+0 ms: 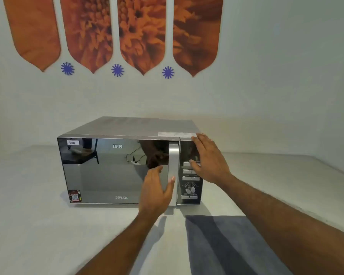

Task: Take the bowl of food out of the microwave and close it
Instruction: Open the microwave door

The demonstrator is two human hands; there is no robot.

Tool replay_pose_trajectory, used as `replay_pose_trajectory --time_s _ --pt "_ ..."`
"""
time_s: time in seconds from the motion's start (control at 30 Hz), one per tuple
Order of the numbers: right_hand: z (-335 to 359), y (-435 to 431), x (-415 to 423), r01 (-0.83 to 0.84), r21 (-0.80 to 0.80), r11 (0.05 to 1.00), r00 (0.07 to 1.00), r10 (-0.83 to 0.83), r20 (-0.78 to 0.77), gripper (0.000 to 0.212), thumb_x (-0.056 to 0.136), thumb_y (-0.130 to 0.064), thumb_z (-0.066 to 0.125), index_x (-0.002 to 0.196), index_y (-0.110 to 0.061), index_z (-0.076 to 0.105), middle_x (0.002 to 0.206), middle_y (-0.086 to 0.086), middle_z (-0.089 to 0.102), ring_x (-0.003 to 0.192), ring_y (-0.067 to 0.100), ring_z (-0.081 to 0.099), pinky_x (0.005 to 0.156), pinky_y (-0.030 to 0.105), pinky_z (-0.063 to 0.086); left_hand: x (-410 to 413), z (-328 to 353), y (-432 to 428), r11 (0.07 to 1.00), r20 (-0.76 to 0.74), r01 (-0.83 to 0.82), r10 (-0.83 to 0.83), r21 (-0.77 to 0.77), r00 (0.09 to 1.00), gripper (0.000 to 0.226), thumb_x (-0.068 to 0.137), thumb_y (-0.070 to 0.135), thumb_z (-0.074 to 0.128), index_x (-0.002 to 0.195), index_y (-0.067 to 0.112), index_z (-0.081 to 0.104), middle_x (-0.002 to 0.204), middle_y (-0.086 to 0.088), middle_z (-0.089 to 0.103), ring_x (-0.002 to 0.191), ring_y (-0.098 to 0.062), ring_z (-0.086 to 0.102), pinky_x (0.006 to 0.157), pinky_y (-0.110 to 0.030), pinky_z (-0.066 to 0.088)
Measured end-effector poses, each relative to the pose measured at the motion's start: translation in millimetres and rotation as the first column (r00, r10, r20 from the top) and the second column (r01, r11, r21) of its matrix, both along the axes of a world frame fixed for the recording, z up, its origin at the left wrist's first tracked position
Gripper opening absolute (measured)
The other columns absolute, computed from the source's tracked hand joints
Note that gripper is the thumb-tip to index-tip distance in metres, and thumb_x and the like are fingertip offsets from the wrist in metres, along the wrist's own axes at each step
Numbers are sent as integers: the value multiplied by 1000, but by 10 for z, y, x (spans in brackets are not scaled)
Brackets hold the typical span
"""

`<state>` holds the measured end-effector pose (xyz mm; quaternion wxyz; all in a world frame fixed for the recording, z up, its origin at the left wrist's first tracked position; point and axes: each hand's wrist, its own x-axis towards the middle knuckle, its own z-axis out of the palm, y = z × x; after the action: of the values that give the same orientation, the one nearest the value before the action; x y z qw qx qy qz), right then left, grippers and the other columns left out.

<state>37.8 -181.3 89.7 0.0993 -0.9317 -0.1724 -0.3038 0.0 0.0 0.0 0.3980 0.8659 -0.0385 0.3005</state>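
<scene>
From the head camera, the left hand (157, 192) reaches with an open grip around the door handle (172, 173) of the closed microwave (115, 167). The right hand (208, 158), fingers spread, lies flat on the control panel (190, 188) just beside it. The bowl is hidden. A grey cloth (222, 241) lies on the desk (38, 225) below both hands.

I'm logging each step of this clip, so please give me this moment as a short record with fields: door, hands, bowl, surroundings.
door: microwave door shut
left hand: left hand open, at the door handle, not clearly gripping it
right hand: right hand open, flat against the control panel
bowl: not visible
surroundings: grey cloth on the counter in front
</scene>
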Motion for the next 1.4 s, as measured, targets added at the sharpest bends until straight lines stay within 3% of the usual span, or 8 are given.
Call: replay_pose_trajectory --time_s 0.1,0.2,0.33,0.4,0.6,1.07,1.23,1.4 --pt "-27 -10 45 -1 22 1000 1000 1 -3 81 90 -43 61 154 -19 18 164 3 17 152 22 10 119 43 27 102 126 -227 950 -88 53 -84 -308 992 37 92 45 57 123 27 49 115 8 60 113 -19 61 85 -18 46" --pt "-79 -25 74 -30 68 997 999 29 14 77 91 -41 61 153 -20 21 163 2 21 152 21 13 113 40 35 172 128 -388 909 -150 64 -137 -412 979 40 91 48 55 123 26 53 109 11 62 101 -15 62 80 -15 46" --pt "-105 -26 116 -65 150 987 996 54 74 65 93 -36 59 150 -20 32 159 2 32 149 20 21 113 39 38 280 26 -495 912 -232 -38 -64 -408 971 51 89 38 65 131 15 49 129 -6 61 110 -25 61 98 -39 50" --pt "-136 -3 134 -61 182 981 995 44 91 63 93 -35 61 148 -20 36 157 2 35 148 21 25 111 39 41 282 -17 -539 902 -233 -78 -26 -425 972 48 89 35 66 129 14 49 130 -9 61 117 -30 61 99 -44 50" --pt "-160 16 201 -68 215 974 990 39 136 61 91 -33 64 146 -20 40 154 3 41 146 23 30 106 37 43 270 -2 -661 861 -182 -158 77 -484 980 39 90 40 62 116 13 51 120 -11 65 110 -33 65 94 -44 55" --pt "-190 38 206 -83 277 957 988 44 145 62 88 -28 70 144 -18 44 152 5 44 144 25 34 109 36 37 262 -7 -677 857 -211 -201 111 -474 971 45 88 40 63 120 10 52 123 -12 65 113 -35 64 98 -49 51" --pt "-166 13 207 -89 268 959 987 50 150 62 88 -28 70 143 -19 44 152 4 44 145 23 33 111 35 36 152 -126 -658 854 -112 -201 168 -480 979 42 84 42 69 110 12 53 108 -8 68 95 -29 69 83 -46 61" --pt "-177 40 176 -84 284 955 989 46 139 62 88 -27 70 144 -18 44 152 5 44 145 24 33 113 36 33 56 -165 -611 866 -111 -180 144 -466 983 47 83 44 68 116 13 53 112 -7 68 97 -28 69 88 -44 59"
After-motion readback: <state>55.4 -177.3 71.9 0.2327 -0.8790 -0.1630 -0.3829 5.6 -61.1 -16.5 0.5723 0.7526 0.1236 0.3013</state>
